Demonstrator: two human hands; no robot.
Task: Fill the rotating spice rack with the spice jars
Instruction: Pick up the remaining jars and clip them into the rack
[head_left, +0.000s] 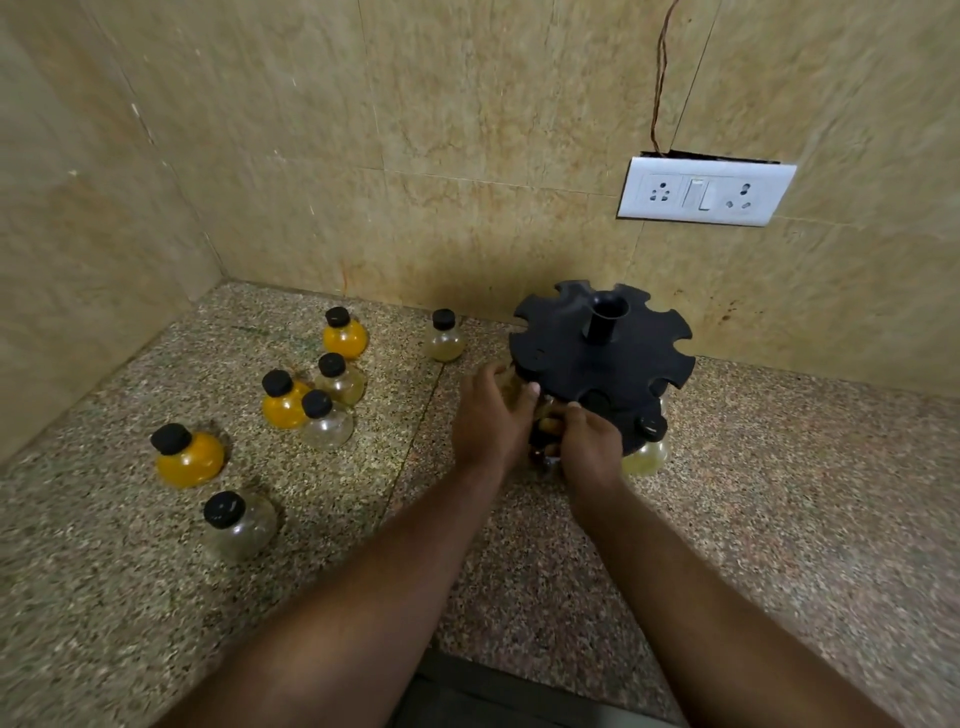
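The black rotating spice rack stands on the counter by the back wall, its notched top disc facing me. One pale jar hangs in a notch at the front right. Both my hands meet at the rack's front-left edge. My left hand curls round a spice jar there, and my right hand pinches the same jar from the right. The hands and the disc hide most of that jar. Several loose jars with black caps stand to the left, among them a yellow jar and a clear jar.
The speckled stone counter ends in tiled walls at the back and left. A white socket plate with a hanging wire sits on the back wall above the rack. A clear jar stands just left of the rack.
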